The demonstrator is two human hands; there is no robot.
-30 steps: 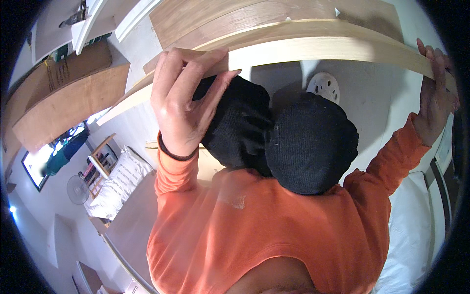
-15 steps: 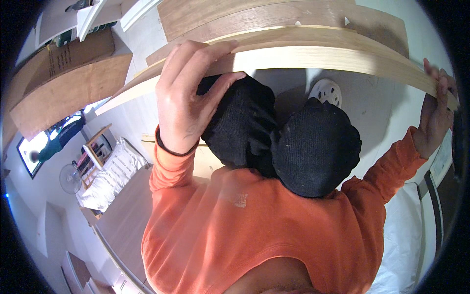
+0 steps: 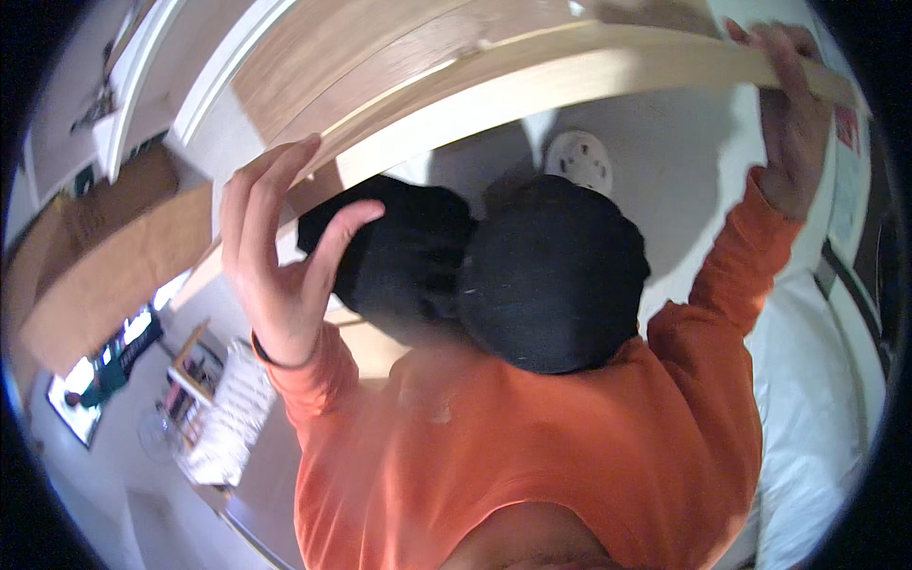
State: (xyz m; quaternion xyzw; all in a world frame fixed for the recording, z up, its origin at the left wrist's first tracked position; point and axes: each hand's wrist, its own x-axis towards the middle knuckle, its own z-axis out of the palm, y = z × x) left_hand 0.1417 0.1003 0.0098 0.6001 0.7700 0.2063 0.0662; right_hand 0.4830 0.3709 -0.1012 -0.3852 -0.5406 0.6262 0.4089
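A long pale wooden board [image 3: 532, 95] stands on edge across my front, curving in the wide view. At its right end my right hand [image 3: 793, 104] is closed round it, with some fingers over the top edge. Toward the other end, my left hand [image 3: 275, 247] touches the board with its fingers stretched along it. The left thumb stands well apart from the board, so that hand is open. My bent knees in black trousers [image 3: 556, 275] are below the board, between my arms.
Beyond lie wider brown wooden panels [image 3: 361, 66]. A cardboard box [image 3: 114, 275] stands at the left, near white shelving [image 3: 142, 76]. Farther back are a lit screen [image 3: 85, 389], a fan [image 3: 161, 432] and a white printed sack [image 3: 228, 418]. White plastic sheeting [image 3: 807, 380] is at the right.
My left hand has shifted left along the board, and its thumb has spread away from it. The board now slants more, its right end higher in view, with my right hand still on it.
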